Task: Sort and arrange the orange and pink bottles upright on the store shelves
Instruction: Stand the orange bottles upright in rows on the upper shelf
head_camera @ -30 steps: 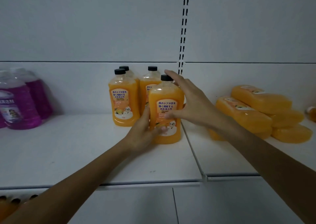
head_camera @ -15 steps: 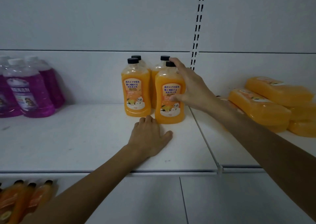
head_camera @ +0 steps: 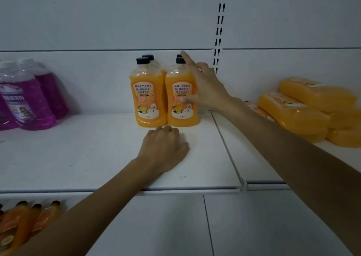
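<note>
A white, smooth metal shelf [head_camera: 78, 158] runs across the view, its flat top faintly scuffed and split by a thin seam into 2 bays, with a plain white back panel [head_camera: 97, 21] behind and a slotted upright [head_camera: 219, 31] of paired dark slots rising at the seam. The light is dim and bluish. Near the back of the left bay 4 orange bottles stand upright in a tight 2-by-2 block: the front left bottle [head_camera: 148, 99] and front right bottle [head_camera: 180, 103] touch side by side, and the rear bottles [head_camera: 150, 57] show only their black screw caps. They are clear plastic with rounded shoulders, filled with opaque orange liquid, and carry orange-and-white labels. The right hand [head_camera: 205, 88] lies against the front right bottle, thumb on the label and index finger stretched straight up past the cap. The other fingers bend behind its shoulder, where contact is hidden. The left hand [head_camera: 164, 150] rests palm down on the shelf just before the block, fingers loosely bent, holding nothing. At far left stand the pink bottles [head_camera: 29, 103], translucent with pale caps. In the right bay lying orange bottles [head_camera: 293, 111] are heaped flat. On the lower shelf [head_camera: 136, 226] more orange bottles [head_camera: 23, 226] lie blurred at the corner.
</note>
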`<state>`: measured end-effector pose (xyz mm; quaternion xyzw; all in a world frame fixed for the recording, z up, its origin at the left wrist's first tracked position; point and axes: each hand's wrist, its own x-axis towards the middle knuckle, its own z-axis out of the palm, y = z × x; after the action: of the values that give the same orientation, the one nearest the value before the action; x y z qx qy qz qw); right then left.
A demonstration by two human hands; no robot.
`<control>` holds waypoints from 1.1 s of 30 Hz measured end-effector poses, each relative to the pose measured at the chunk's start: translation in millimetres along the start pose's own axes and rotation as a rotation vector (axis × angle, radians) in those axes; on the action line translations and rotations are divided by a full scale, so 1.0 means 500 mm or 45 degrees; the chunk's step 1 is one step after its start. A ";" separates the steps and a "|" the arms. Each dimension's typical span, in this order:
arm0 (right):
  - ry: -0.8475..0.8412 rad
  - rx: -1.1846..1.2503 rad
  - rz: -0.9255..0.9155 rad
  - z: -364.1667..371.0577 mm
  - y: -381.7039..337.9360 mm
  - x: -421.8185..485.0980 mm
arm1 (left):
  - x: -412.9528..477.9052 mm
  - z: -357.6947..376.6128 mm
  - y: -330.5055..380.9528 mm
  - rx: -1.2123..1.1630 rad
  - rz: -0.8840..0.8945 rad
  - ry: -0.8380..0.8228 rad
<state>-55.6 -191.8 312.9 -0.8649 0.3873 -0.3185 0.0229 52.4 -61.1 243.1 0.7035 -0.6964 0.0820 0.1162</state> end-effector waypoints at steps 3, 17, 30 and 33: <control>-0.071 0.021 -0.003 -0.031 0.019 -0.012 | 0.010 -0.009 0.020 0.032 0.180 0.066; 0.017 -0.200 0.343 -0.336 0.287 -0.096 | 0.189 -0.064 0.346 -0.543 0.178 0.099; -0.269 0.225 0.763 -0.337 0.455 -0.126 | 0.222 0.028 0.435 -1.249 -0.276 0.048; -0.162 0.393 0.796 -0.350 0.467 -0.132 | 0.219 0.027 0.468 -1.240 -0.299 0.073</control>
<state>-340.9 -273.5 349.9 -0.7089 0.5785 -0.2962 0.2739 -180.1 -170.7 272.2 0.6387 -0.5664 -0.2469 0.4586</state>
